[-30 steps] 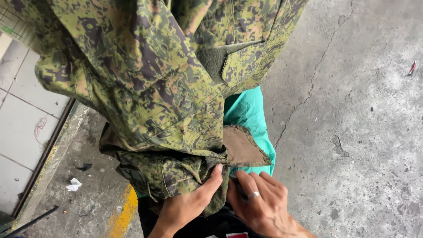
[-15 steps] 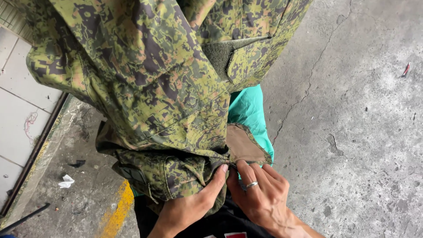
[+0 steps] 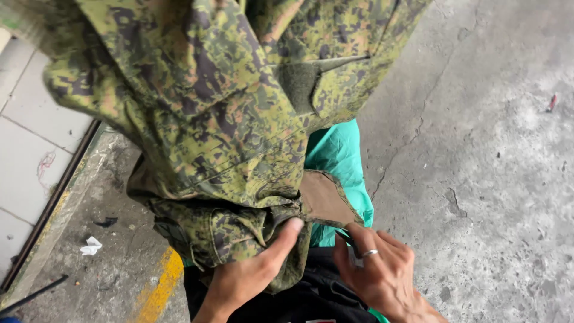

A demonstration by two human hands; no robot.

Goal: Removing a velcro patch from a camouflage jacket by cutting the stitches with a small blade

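Camouflage jacket (image 3: 215, 119): hangs in front, filling the upper frame, its bunched lower hem above a turquoise cloth (image 3: 338, 155) and cracked concrete floor (image 3: 490, 167). Left hand (image 3: 251, 275): fingers closed on the hem, thumb pressed against the fabric. Right hand (image 3: 376, 269), ringed: fingers curled together, pinching the hem's brown inner flap (image 3: 323, 200).
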